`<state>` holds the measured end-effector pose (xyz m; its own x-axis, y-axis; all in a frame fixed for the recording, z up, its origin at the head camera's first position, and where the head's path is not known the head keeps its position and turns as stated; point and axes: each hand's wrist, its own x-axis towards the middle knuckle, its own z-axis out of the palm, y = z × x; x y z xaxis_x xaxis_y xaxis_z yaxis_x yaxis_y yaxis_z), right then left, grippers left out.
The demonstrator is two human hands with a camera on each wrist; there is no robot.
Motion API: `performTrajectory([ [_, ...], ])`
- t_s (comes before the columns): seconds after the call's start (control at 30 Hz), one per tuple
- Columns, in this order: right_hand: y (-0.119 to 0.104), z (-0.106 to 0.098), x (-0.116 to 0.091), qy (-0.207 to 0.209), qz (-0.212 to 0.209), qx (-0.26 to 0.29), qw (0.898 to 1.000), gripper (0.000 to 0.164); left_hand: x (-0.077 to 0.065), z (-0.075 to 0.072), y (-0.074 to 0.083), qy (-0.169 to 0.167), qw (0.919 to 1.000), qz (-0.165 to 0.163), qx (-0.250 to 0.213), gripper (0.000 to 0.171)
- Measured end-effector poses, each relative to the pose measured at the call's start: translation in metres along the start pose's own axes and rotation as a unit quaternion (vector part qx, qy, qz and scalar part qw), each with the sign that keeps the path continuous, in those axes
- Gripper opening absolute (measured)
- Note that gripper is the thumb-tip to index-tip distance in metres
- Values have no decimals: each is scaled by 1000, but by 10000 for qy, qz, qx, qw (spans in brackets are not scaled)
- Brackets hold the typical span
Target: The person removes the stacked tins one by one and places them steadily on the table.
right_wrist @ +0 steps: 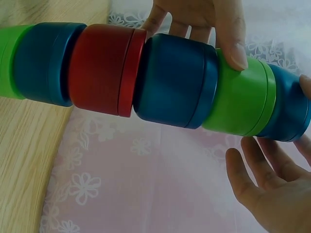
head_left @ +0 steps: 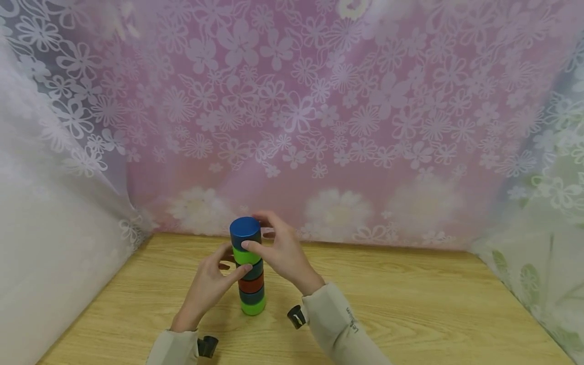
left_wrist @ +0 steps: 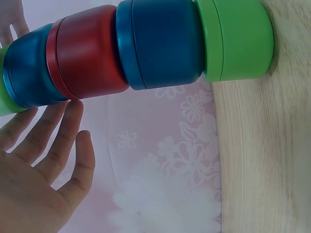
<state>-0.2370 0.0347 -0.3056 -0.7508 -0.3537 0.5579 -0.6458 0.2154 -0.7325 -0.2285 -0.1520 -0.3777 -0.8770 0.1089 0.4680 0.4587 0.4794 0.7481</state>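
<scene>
While the right hand point(head_left: 284, 251) pinches the top blue canister point(head_left: 245, 228) between thumb and fingers, the left hand point(head_left: 207, 284) holds the stack point(head_left: 251, 285) lower down, its fingers spread. All six canisters rise from the wooden table point(head_left: 410, 304). Dark lettering point(head_left: 351, 320) on the right sleeve point(head_left: 335, 329) seems to begin "Le"; the rest blurs.

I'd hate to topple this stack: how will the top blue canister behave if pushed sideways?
The top blue canister would probably shift or tip, perched on a tall, narrow stack. Its smooth, glossy wall may feel slippery, and its round shape could roll once on its side. It looks stiff, undented by the right hand.
</scene>
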Motion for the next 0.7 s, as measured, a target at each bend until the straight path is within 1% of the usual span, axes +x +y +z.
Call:
performTrajectory([
  [0.2, 1, 1, 0, -11, -61, 23, 10000, 43, 0, 0, -1, -6, 10000, 56, 18, 54],
  [0.4, 1, 0, -1, 115, -100, -45, 9999, 39, 0, -1, 1, -29, 10000, 51, 20, 55],
  [0.53, 3, -3, -2, 221, -14, 118, 9997, 36, 0, -1, 2, -61, 10000, -32, 20, 56],
  [0.7, 1, -13, -6, 393, 169, 178, 9989, 38, 1, -1, 2, -56, 9999, -68, 74, 58],
])
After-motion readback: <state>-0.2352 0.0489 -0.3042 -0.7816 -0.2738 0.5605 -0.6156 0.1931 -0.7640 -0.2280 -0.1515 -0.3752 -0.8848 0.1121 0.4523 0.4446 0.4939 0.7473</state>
